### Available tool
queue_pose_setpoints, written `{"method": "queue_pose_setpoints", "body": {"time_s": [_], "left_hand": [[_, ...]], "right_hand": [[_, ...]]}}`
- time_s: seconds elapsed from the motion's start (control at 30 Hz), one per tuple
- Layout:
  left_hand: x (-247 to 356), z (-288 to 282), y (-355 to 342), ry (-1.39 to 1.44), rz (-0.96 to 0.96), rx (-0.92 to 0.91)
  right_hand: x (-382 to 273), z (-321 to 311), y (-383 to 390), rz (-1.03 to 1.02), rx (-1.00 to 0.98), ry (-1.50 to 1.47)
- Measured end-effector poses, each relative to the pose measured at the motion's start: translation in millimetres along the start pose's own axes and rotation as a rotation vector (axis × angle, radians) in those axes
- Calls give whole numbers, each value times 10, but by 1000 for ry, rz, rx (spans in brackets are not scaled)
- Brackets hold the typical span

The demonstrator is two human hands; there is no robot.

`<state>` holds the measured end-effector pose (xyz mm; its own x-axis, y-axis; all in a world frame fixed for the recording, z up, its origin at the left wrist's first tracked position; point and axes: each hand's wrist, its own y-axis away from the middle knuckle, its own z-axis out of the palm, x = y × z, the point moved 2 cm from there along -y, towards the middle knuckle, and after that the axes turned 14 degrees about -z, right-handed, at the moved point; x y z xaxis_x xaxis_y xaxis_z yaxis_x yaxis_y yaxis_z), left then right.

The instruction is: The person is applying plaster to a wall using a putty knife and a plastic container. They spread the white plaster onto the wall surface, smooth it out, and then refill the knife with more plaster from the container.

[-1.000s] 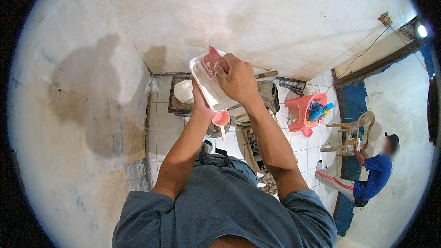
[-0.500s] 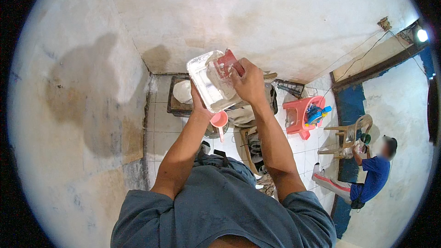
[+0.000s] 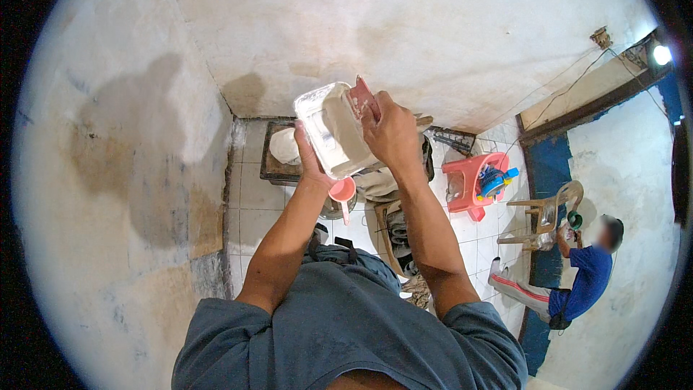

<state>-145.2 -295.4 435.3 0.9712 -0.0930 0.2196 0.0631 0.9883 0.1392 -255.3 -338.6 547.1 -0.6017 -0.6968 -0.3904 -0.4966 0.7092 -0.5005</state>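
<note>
My left hand [image 3: 310, 157] grips a shallow silvery-white rectangular tray [image 3: 306, 106], its thumb along the left side and its other fingers hidden beneath. Pale paste [image 3: 349, 133] coats the tray's inside, mostly its right part. In my right hand [image 3: 393, 132] is a reddish flat scraper [image 3: 362, 97], smeared with the same pale paste. The blade stands at the tray's upper right rim, seen rather edge-on. Below the tray, a pink long-handled dipper [image 3: 342, 190] rests on a round container, lower than my hands.
A dark box-like stand [image 3: 273, 167] bears a whitish bundle [image 3: 284, 146] beside the wall corner. To the right are a pink plastic stool [image 3: 460, 166] with a blue tool [image 3: 493, 182] and a tan chair [image 3: 550, 206]. A person in blue [image 3: 588, 278] crouches there, hands at a green container.
My right hand has turned the scraper more edge-on toward the tray's right rim. The paste inside looks smoother and more spread. My left hand keeps its hold, with the tray tilted slightly differently.
</note>
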Motion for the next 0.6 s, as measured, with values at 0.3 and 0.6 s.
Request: {"method": "queue_pose_setpoints", "body": {"time_s": [0.3,0.6], "left_hand": [[-85,76,-6,12,-124,-29],[-93,2,-77,39,-46,12]], "right_hand": [[-189,209,188,-113,-73,126],[-260,226,238,-147,-14,32]]}}
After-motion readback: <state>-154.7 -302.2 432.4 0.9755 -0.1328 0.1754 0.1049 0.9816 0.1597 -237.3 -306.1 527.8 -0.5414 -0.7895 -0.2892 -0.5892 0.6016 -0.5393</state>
